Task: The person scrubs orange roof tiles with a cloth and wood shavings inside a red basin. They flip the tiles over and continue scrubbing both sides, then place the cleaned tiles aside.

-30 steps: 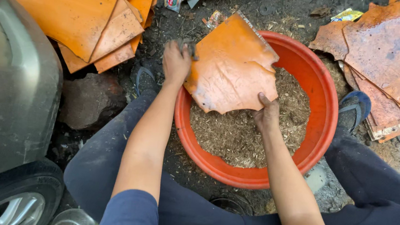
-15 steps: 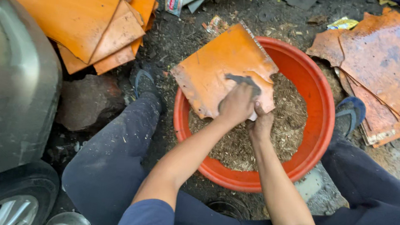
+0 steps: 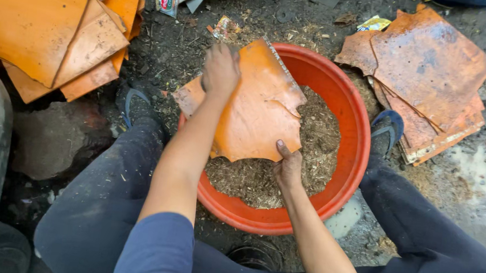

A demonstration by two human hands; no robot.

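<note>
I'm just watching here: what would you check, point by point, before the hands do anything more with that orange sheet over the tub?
1. Left hand on the orange sheet: ok, it lies on the sheet's far upper edge.
2. Right hand on the sheet: ok, its thumb presses on the near lower edge.
3. Sheet over the red tub: ok, though its left corner sticks out past the rim.
4. Sheet intact: not ok, its right edge is torn and ragged.
5. Room in the tub: ok, the brown shavings lie well below the rim.
6. Feet clear of the tub: cannot tell, the sandals sit close on both sides.
</note>
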